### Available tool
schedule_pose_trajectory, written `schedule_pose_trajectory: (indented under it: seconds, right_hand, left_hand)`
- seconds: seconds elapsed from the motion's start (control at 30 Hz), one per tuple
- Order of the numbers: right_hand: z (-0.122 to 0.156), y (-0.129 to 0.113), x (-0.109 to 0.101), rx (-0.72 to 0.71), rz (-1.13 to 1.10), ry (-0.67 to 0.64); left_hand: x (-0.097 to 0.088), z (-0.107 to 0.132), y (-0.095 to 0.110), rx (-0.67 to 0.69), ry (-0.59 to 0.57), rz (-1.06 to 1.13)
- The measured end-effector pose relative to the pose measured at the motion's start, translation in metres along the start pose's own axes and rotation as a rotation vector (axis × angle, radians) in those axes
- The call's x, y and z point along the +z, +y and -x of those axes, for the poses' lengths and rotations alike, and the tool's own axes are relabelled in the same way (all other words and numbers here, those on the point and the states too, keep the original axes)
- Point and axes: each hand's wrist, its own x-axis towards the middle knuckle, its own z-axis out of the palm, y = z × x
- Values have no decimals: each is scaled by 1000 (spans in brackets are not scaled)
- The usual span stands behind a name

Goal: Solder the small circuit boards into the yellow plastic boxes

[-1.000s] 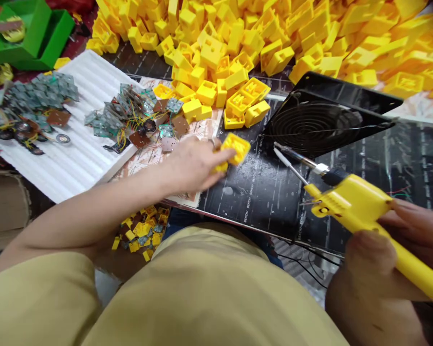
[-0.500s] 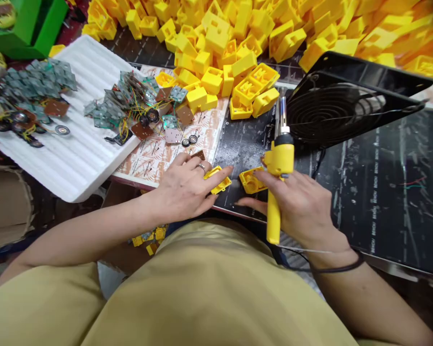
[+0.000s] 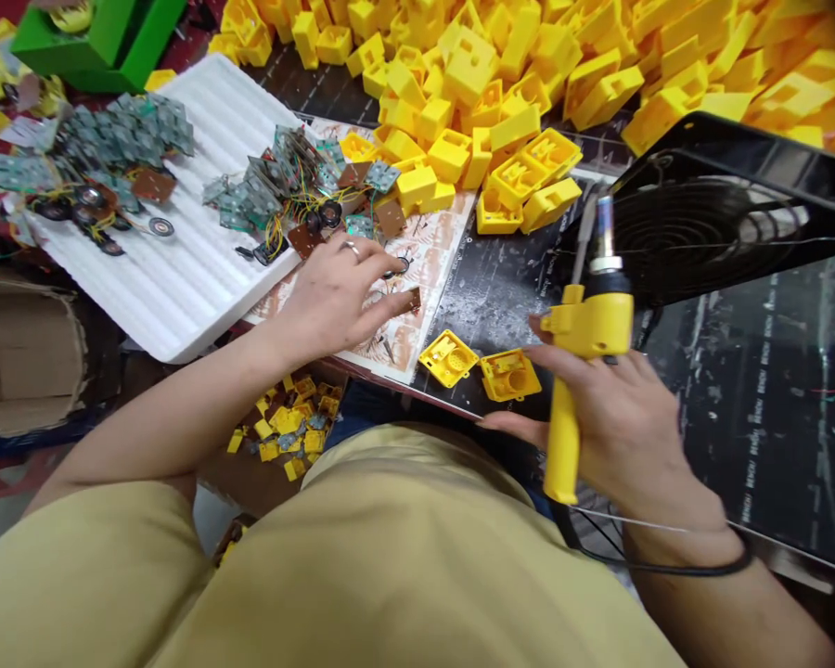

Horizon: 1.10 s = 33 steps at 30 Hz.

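Observation:
My left hand (image 3: 340, 292) is over the printed sheet, fingers spread and none visibly closed on anything. Its index fingertip reaches small round speakers (image 3: 398, 267), and the thumb tip is at a small brown board (image 3: 415, 299); whether they touch is hard to tell. A yellow soldering gun (image 3: 591, 325) is gripped in my right hand (image 3: 619, 408), its metal tip pointing away from me. Two open yellow plastic case halves lie near the table edge: the left half (image 3: 449, 359) by itself, the right half (image 3: 510, 375) beside my right fingertips.
A white foam tray (image 3: 201, 315) bears green circuit boards (image 3: 125, 130) and wired speakers. Yellow cases (image 3: 469, 65) are heaped along the back. A black fan (image 3: 710, 213) stands at right, behind the soldering gun. Below the table edge, a box holds yellow pieces (image 3: 292, 422).
My left hand has left the left case half and moved up and left to the speakers. My right hand keeps the soldering gun. The view has shifted, so things appear farther right.

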Motion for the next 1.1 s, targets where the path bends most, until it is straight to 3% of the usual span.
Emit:
schedule_pose_trajectory:
  seconds: [0.1,0.2,0.33,0.5,0.63,0.73,0.87,0.97,1.1]
  right_hand:
    - [-4,-5,9,-2,-33,-7]
    - [0,1,9,0,-204,-33]
    - [-2,-4,10,37,-216,34]
    - [-25,-32,32,-5,-174,74]
    - [-31,-30,38,-52,-225,22]
    - [-23,-16,31,-72,-274,-42]
    - [-14,-3,26,-58,-304,-80]
    - [-11,-2,31,-38,-321,-63]
    - [-11,-5,37,-24,-344,-38]
  left_hand:
    - [1,-16,-4,-9,-100,73]
    - [-6,-26,-10,-78,-8,327]
    - [-7,-30,-21,-234,94,802]
    - [-5,-27,-20,-353,-9,1139]
    - [-10,-17,-14,-303,-114,1250]
    - [-8,-5,-13,-177,-219,1037]
    - [-9,8,-11,-39,-423,373]
    - [-15,9,-7,41,-453,56]
    - [-17,7,0,144,-385,-24]
